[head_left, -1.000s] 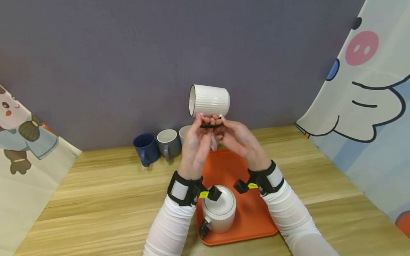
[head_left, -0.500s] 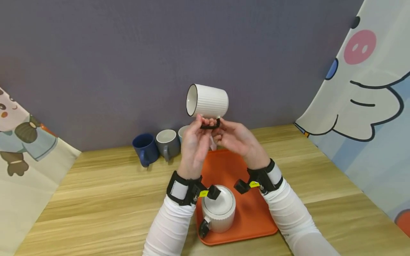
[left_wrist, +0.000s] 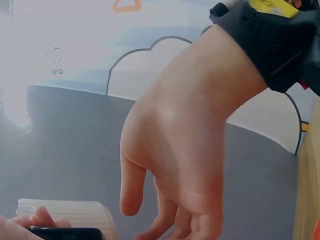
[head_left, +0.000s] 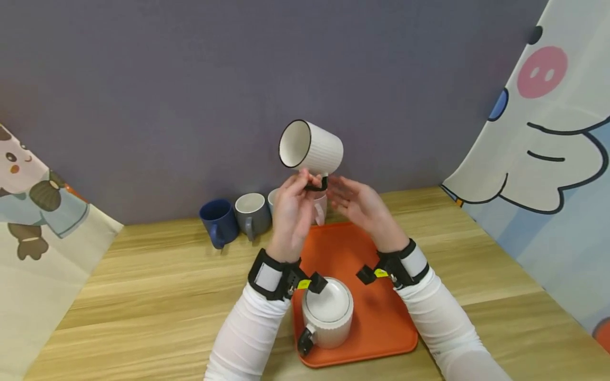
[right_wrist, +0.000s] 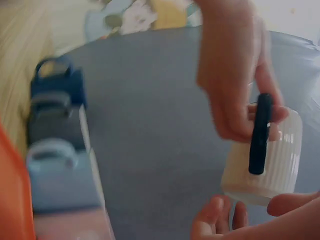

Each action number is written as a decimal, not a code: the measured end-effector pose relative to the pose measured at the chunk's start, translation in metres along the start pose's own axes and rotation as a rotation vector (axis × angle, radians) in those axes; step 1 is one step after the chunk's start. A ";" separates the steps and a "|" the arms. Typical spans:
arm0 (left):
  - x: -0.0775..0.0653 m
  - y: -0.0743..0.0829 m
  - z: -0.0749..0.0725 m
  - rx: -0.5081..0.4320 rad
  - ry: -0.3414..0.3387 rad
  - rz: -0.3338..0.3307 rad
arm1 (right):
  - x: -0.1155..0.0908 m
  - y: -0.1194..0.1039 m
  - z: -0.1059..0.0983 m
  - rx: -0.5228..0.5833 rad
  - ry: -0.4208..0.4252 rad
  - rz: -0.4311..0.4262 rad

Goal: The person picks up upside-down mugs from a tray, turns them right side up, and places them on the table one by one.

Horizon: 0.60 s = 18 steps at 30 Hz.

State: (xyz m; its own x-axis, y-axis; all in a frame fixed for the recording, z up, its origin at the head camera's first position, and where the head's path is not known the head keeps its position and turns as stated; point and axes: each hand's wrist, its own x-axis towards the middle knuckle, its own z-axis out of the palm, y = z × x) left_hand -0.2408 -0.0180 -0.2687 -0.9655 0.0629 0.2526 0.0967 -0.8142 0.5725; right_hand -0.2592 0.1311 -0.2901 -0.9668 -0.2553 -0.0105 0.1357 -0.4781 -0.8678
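In the head view, my left hand [head_left: 290,214] holds a white ribbed mug [head_left: 325,152] by its black handle [head_left: 317,186]. The mug lies on its side in the air, with its black-edged mouth facing left and toward me. Fingers of the left hand pass through the handle in the right wrist view, where the mug [right_wrist: 282,162] shows its ribbed side. Just right of the handle, my right hand [head_left: 364,209] has loosely bent fingers and holds nothing. The right hand [left_wrist: 175,140] fills the middle of the left wrist view, apart from the mug.
Below the hands, a white mug [head_left: 329,323] with a closed round top and black handle stands on an orange tray [head_left: 376,338]. Along the grey wall stand a dark blue mug [head_left: 218,218], a grey mug [head_left: 254,216], a light blue mug [head_left: 273,198] and a pink mug [head_left: 321,205].
The mug has turned in my left hand's grip, so its mouth faces more toward me. My right hand has left the handle and moved slightly right.
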 end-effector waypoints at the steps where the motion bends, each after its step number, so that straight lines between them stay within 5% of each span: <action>1: 0.001 0.000 0.000 0.001 0.003 -0.013 | 0.000 0.001 -0.001 -0.064 0.019 -0.024; 18: 0.030 -0.018 0.007 0.059 0.128 -0.180 | -0.001 0.019 -0.034 -1.041 0.242 -0.357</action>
State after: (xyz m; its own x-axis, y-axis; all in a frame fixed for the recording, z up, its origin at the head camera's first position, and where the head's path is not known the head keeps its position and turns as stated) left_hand -0.2696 0.0027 -0.2656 -0.9909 0.1271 0.0439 -0.0690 -0.7610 0.6451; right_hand -0.2631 0.1513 -0.3234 -0.9461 -0.0199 0.3233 -0.2940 0.4715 -0.8314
